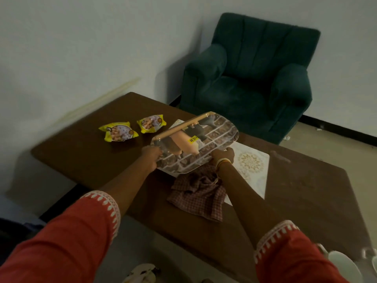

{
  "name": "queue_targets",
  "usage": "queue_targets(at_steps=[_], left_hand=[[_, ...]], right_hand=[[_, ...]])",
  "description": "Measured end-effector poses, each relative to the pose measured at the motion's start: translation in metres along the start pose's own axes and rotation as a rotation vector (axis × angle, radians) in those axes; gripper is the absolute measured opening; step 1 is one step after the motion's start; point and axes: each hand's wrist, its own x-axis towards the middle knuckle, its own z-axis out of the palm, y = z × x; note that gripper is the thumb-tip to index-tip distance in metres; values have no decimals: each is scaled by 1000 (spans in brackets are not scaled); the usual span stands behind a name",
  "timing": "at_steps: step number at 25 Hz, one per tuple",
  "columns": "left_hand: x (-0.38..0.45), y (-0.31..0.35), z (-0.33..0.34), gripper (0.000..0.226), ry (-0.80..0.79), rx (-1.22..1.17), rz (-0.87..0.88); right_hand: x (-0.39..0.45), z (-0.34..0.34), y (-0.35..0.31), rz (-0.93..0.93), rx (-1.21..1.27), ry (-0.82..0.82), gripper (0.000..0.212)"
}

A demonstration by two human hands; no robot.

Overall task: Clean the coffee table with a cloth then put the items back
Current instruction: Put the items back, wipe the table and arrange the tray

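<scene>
Gripping the printed tray (195, 142) mid-frame, my left hand (152, 158) and right hand (223, 155) clench its near edge (long axis toward upper right), above the table (81, 160), cloth (199, 196) just below.

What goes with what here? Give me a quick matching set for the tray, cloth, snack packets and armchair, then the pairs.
Things:
1. tray
2. cloth
3. snack packets
4. armchair

States:
A. lying on the table, left of the tray
B. standing on the floor beyond the table
C. held tilted above the table by left hand and right hand
D. crumpled on the table under the right forearm

Pairs: 1-C, 2-D, 3-A, 4-B
</scene>
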Motion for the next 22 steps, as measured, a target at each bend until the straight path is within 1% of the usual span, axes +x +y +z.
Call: queue_targets(at_steps=[1, 3, 6, 8, 9, 11, 13, 14, 15, 16, 17, 18, 20, 21, 22], left_hand=[[2, 4, -17, 43, 13, -16, 1], [3, 10, -46, 46, 27, -41, -11], [9, 7, -75, 39, 9, -35, -62], [15, 3, -89, 37, 23, -26, -93], [19, 3, -94, 37, 32, -4, -92], [29, 2, -104, 37, 79, 67, -43], [40, 1, -112, 39, 168, 311, 40], [42, 0, -116, 42, 220, 464, 73], [44, 0, -119, 46, 267, 604, 99], [46, -1, -121, 51, 303, 709, 124], [47, -2, -122, 56, 327, 781, 150], [46, -4, -121, 60, 345, 826, 168], [38, -6, -111, 65, 408, 936, 172], [30, -7, -103, 71, 465, 997, 180], [23, -9, -93, 77, 517, 1063, 237]], right_hand=[[-3, 18, -1, 18, 15, -40, 46], [-6, 48, -1, 50, -17, -89, 49], [-15, 79, -2, 13, -153, -94, 58], [-22, 96, -6, 6, -188, -110, 59], [-23, 103, -8, 4, -196, -121, 56], [-31, 116, -13, -50, -261, -156, 40], [-34, 126, -20, -72, -288, -193, 23], [-35, 129, -21, -65, -292, -237, 15], [-32, 131, -21, -39, -311, -293, 11], [-27, 133, -18, -14, -311, -349, 14], [-26, 130, -18, -1, -349, -410, 28], [-23, 125, -16, -13, -382, -412, 35], [-10, 120, -9, -137, -589, -401, 28], [-10, 114, -6, -136, -595, -394, 25], [-16, 105, -6, -123, -507, -395, 25]])
